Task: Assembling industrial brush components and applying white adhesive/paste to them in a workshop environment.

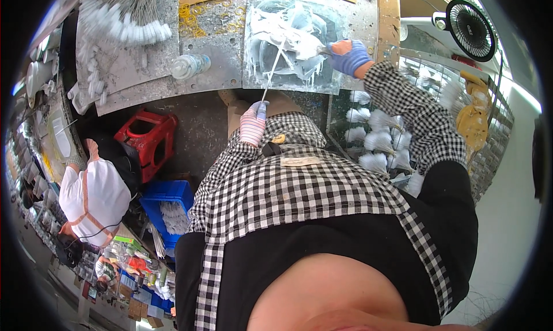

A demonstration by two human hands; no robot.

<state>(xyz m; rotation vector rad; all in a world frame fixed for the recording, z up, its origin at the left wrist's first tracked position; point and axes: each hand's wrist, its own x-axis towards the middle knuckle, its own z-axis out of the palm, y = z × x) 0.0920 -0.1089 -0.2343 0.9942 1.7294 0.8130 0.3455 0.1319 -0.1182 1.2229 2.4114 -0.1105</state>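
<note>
Workbench (224, 60), grey metal, stained, across the top of the frame. Apron (282, 187), mine, black-and-white check, over a black top, filling the lower middle. Person in white (95, 196), at the left edge of the frame. Board (253, 72), smeared, upper centre, its near edge at the bench front. Stool (151, 138), red, left of centre. Crate (164, 191), blue, below the stool, white strands inside. Fan (471, 30), black, round, upper right. Paste (302, 43), white, thickly heaped on the board. Bristle bundles (377, 141), white, several, right of my body; more white bristled pieces (129, 26) on thin stems, upper left. My right hand (352, 57), blue glove, closed on a tool at the paste's right edge; I cannot tell the tool's full shape. My left hand (253, 126), pink-striped glove, below the board, fingers pinched on the lower end of the rod. Bottle (187, 67), clear, lying left of the board. Rod (272, 72), thin, slanting up over the board, tip at the paste. Rings (187, 13), yellow, scattered, upper left of the board.
</note>
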